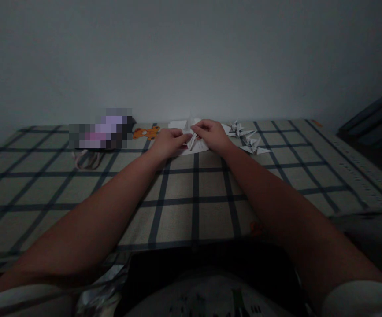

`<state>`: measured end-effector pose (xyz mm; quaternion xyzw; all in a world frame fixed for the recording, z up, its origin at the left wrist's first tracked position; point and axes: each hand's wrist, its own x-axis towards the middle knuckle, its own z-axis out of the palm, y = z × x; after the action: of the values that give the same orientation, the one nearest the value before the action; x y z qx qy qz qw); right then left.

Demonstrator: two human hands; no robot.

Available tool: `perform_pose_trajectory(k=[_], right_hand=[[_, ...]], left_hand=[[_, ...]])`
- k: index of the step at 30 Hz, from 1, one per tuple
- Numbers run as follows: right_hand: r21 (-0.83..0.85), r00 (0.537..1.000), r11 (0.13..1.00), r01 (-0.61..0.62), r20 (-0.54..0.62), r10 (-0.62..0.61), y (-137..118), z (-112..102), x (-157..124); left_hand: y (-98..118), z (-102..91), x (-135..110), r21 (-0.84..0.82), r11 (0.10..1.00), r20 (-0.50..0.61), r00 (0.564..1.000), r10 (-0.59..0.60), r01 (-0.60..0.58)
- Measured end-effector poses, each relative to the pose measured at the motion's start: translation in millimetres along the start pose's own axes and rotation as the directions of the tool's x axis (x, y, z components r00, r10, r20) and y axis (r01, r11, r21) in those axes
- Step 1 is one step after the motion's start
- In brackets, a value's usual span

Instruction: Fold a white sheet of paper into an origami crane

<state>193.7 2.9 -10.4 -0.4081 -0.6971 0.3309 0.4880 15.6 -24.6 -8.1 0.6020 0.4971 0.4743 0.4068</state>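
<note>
Dim, low-lit room on my feed.
I see a plain pale grey wall (191,53) filling the upper half. Below it spreads a beige cloth with dark blue checks (177,211), and a dark blue-grey piece of furniture (376,123) sits at the right edge.

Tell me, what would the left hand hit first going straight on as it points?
The left hand would likely meet the folded paper it pinches, then the right hand; depth unclear.

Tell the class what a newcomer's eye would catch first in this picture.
The left hand and right hand meet far out on the checked cloth, pinching a white paper. Right of them lie two folded cranes; left of them shows an orange bear.
</note>
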Motion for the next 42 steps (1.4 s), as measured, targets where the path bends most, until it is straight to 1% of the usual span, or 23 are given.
perform_pose_trajectory(k=[2, 4, 5, 7, 9, 10, 12, 14, 18, 21, 25, 28, 31, 34, 36, 39, 42], right_hand=[[-0.052, 1.0, 0.998, 0.02, 0.003, -0.019, -2, -1, -1], [-0.069, 1.0, 0.998, 0.012, 0.006, -0.012, -4, 0, -1], [-0.048, 1.0, 0.999, -0.007, 0.002, 0.007, -5, 1, -1], [0.046, 0.998, 0.997, -0.063, -0.007, 0.064, -7, 3, -1], [0.153, 0.992, 0.981, -0.123, 0.009, 0.123, -8, 6, -1], [0.177, 0.989, 0.973, -0.147, 0.036, 0.143, -9, 6, -1], [0.171, 0.983, 0.971, -0.166, 0.113, 0.148, -10, 6, -2], [0.149, 0.98, 0.978, -0.148, 0.154, 0.125, -11, 5, -3], [0.118, 0.985, 0.987, -0.107, 0.148, 0.089, -14, 2, -5], [0.041, 0.988, 0.997, -0.066, 0.141, 0.06, -13, 1, -5], [-0.054, 0.996, 0.999, 0.009, 0.094, -0.004, -10, 2, -5], [-0.027, 0.994, 1.0, -0.009, 0.107, 0.012, -10, 3, -6], [0.05, 0.982, 0.997, -0.059, 0.185, 0.049, -10, 5, -6], [0.078, 0.972, 0.995, -0.062, 0.232, 0.043, -8, 5, -5], [0.071, 0.973, 0.996, -0.05, 0.227, 0.033, -5, 6, -4], [0.022, 0.978, 1.0, -0.021, 0.208, 0.016, -3, 6, -4], [-0.026, 0.982, 1.0, -0.01, 0.187, 0.015, -5, 7, -5]], left_hand=[[-1, -1.4, 0, 0.007, 1.0, 0.022, 1.0, -0.006, 0.006], [-3, -3.0, 2, 0.025, 1.0, 0.041, 0.999, -0.008, 0.007], [-3, -3.6, 3, 0.037, 0.999, 0.043, 0.999, 0.003, -0.005], [-4, -4.3, 5, 0.035, 0.999, 0.031, 0.999, 0.037, -0.038], [-3, -3.9, 7, -0.025, 0.998, -0.007, 0.998, 0.059, -0.059], [-2, -3.3, 7, -0.071, 0.996, -0.026, 0.998, 0.056, -0.058], [1, -1.9, 6, -0.16, 0.986, -0.042, 0.999, 0.034, -0.04], [4, -0.5, 5, -0.227, 0.974, -0.023, 1.0, 0.006, -0.011], [4, 0.8, 4, -0.294, 0.955, 0.018, 0.999, -0.026, 0.031], [2, 0.7, 5, -0.276, 0.96, 0.006, 0.999, -0.036, 0.036], [2, 0.2, 3, -0.23, 0.973, -0.015, 0.999, -0.04, 0.035], [3, 0.1, 2, -0.224, 0.974, -0.03, 0.999, -0.022, 0.014], [3, 0.6, 3, -0.261, 0.965, -0.05, 0.999, -0.004, -0.009], [1, 1.4, 4, -0.291, 0.956, -0.058, 0.998, 0.008, -0.025], [0, 1.6, 5, -0.279, 0.96, -0.053, 0.999, 0.012, -0.026], [0, 1.0, 5, -0.216, 0.975, -0.053, 0.998, 0.04, -0.051], [-2, -0.3, 5, -0.174, 0.983, -0.091, 0.995, 0.048, -0.063]])
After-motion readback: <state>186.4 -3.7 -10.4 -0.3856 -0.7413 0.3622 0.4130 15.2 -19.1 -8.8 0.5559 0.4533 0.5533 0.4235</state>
